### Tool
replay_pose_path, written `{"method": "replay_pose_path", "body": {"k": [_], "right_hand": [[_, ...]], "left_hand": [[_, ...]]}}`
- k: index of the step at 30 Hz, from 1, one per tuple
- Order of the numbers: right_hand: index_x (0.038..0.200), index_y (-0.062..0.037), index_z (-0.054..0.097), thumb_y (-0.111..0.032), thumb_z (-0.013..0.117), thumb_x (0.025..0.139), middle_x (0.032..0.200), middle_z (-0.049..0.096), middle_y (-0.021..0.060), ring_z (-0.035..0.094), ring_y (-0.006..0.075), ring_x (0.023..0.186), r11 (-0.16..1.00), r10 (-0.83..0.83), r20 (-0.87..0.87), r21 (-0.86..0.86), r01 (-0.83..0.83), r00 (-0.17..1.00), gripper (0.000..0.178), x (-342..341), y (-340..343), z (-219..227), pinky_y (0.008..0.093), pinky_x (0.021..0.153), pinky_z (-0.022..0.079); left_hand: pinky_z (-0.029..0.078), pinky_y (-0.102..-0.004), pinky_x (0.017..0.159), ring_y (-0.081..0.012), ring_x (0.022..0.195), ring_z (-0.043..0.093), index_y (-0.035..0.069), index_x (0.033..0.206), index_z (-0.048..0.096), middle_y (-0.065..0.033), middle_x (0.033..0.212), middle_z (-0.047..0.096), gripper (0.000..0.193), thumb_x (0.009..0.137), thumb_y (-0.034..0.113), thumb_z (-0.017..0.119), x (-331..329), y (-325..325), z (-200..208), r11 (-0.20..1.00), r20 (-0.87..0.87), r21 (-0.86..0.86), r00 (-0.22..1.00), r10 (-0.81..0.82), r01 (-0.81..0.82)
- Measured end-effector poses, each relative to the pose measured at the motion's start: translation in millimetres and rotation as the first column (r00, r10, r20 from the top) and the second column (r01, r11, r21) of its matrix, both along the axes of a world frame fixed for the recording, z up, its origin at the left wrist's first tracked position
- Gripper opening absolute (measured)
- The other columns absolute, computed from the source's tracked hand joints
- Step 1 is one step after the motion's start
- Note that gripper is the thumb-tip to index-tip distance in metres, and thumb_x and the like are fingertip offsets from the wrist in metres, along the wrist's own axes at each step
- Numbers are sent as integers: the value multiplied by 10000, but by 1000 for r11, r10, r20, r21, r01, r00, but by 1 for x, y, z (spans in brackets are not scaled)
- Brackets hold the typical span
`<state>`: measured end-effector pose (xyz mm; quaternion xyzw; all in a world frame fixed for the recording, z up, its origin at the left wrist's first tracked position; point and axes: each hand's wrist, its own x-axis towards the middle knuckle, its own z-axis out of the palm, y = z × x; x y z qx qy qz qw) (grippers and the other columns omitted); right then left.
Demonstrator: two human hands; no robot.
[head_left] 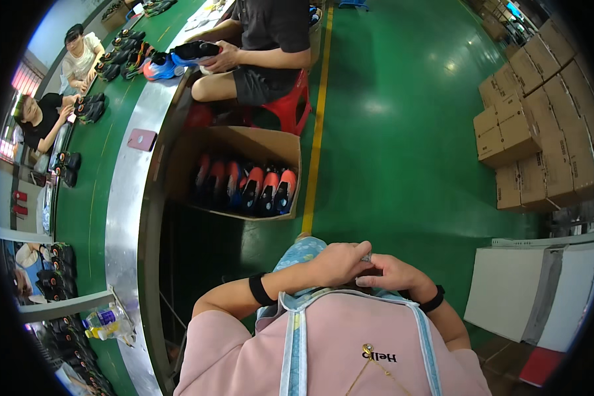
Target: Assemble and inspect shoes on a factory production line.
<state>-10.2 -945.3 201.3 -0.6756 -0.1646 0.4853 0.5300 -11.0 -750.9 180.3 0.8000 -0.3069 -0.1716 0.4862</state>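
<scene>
I read the apron [298, 253] as light blue with a pale pattern, the shirt [340, 330] as pink and both wristbands [260, 290] as black. My feed shows a green floor [402, 158] with a yellow stripe [321, 105], a brown carton [261, 141] of orange-red and black shoes [251, 189], and a red stool [292, 111]

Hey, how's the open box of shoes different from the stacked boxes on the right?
The open box shows a row of orange-and-black shoes inside; the stacked boxes look closed, hiding any contents.
The open box sits beside the metal bench, left of the yellow line; the stacked boxes are right of it.
The open box has nothing piled on top, while the stacked boxes rise in layers.
Both are brown cardboard.
</scene>
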Motion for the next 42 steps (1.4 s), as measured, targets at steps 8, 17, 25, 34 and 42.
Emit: {"method": "replay_pose_path", "body": {"k": [8, 17, 25, 34, 42], "right_hand": [[1092, -13, 567, -200, 489, 929, 931, 602, 19, 531, 86, 821, 946, -257, -206, -251, 203, 944, 260, 99, -69, -66, 232, 722, 440], [1145, 4, 527, -284, 419, 971, 989, 607, 65, 589, 131, 876, 821, -531, -266, 73, 566, 805, 353, 275, -107, -31, 276, 795, 494], [1378, -55, 289, -275, 426, 968, 847, 538, 11, 538, 81, 741, 837, -495, -56, 238, 493, 867, 485, 441, -163, -16, 227, 671, 472], [1387, -91, 259, -505, 421, 920, 793, 577, 33, 560, 88, 694, 976, -108, 48, 197, 96, 993, 645, 683, -209, 12, 236, 645, 475], [1128, -40, 466, -527, 373, 927, 944, 572, 54, 547, 127, 856, 978, 117, -36, 177, -109, 992, 535, 904, -259, 27, 278, 759, 472]], "left_hand": [[464, -318, 682, -211, 753, 580, 28, 1054, 527, -113, 772, 593, 327, 895, 313, 545, 125, -22, -87, 979, -583, 11, 797, -159, 204], [477, -305, 715, -188, 813, 579, 26, 1160, 489, -118, 954, 597, 392, 854, 229, 627, 314, -95, -30, 983, -303, -164, 944, -131, 84], [480, -276, 744, -131, 823, 596, 20, 1195, 447, -64, 895, 624, 320, 908, 135, 531, 489, -171, -17, 940, -496, -282, 809, -315, 193], [486, -422, 666, -376, 758, 617, 3, 911, 577, -203, 791, 627, 200, 865, 187, 514, 682, -214, 9, 997, -140, 72, 990, -12, 22], [484, -463, 619, -396, 748, 613, 39, 947, 549, -203, 795, 619, 268, 898, 293, 480, 870, -260, -16, 982, -6, 150, 993, 115, -112]]}}
